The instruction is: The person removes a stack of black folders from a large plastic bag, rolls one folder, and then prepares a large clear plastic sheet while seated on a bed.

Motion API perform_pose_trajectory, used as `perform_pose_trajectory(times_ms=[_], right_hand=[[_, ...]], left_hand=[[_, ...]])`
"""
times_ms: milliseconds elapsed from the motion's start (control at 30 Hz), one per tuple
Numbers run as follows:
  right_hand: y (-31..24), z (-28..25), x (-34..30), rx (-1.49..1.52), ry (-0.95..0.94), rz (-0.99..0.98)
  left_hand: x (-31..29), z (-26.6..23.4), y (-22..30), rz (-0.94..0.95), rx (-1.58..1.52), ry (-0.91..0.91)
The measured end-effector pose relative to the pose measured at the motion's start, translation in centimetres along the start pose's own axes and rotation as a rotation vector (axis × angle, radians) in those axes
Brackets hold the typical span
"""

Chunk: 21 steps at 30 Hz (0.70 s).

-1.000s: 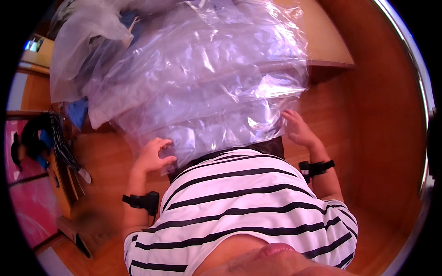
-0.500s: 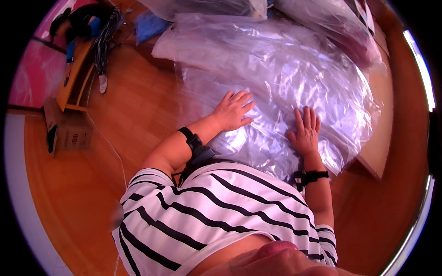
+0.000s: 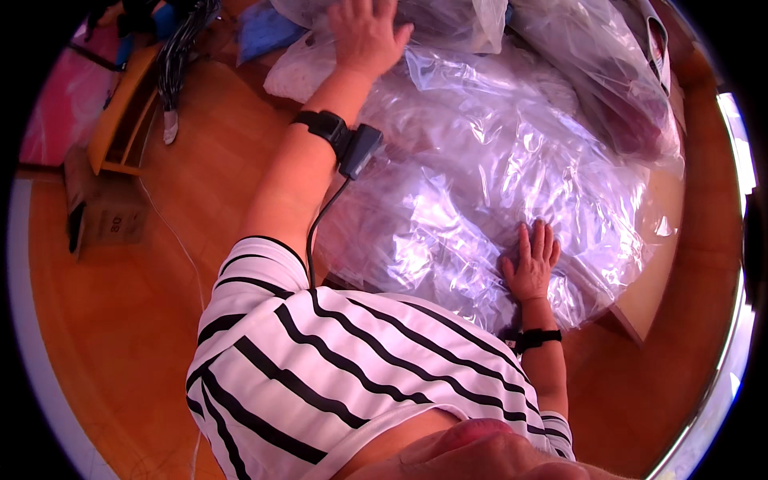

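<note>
A large, shiny clear plastic bag [image 3: 464, 152] with pale, soft-looking contents lies in front of me, its film wrinkled and glinting. My right hand [image 3: 531, 264] rests flat on the near right part of the film, fingers stretched out. Far forward at the left, my left hand [image 3: 364, 40] is spread over the far edge, next to another clear plastic bag [image 3: 448, 20]; its fingertips are cut off by the top of the picture. Whether it touches that second bag I cannot tell. Neither hand holds anything visible.
A filled plastic bag [image 3: 604, 80] lies at the far right, over a pale board [image 3: 652, 296]. At the back left are a blue package [image 3: 268, 32], a wooden stool-like frame [image 3: 124, 120] and another person's striped trouser leg [image 3: 180, 64]. A cardboard box [image 3: 108, 216] and a thin cable stand left.
My left hand has left the middle of the bag and reached forward and left to its far edge. My right hand stays on the film, slightly lower in view.
</note>
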State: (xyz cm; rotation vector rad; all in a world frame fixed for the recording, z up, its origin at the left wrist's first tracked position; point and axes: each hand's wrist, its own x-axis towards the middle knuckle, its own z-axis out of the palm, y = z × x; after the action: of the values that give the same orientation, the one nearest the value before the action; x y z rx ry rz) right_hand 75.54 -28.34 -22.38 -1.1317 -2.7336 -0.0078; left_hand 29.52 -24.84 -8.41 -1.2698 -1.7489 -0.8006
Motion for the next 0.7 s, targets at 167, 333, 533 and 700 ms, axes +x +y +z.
perform_pose_trajectory(times_ms=[167,333,533,700], right_hand=[[0.0,0.0,0.2,0.004,0.015,-0.013],[-0.2,-0.2,0.5,0.019,0.018,-0.005],[-0.2,-0.3,0.6,0.025,-0.006,0.002],[-0.1,-0.3,0.2,0.002,-0.029,0.001]], left_hand=[[-0.5,6.3,-5.8,-0.395,0.035,0.053],[-8.1,8.0,-9.7,-0.759,-0.149,-0.07],[-10.4,4.8,-8.4,-1.025,-0.119,-0.385],[-14.2,7.2,-11.5,-0.947,-0.262,-0.297]])
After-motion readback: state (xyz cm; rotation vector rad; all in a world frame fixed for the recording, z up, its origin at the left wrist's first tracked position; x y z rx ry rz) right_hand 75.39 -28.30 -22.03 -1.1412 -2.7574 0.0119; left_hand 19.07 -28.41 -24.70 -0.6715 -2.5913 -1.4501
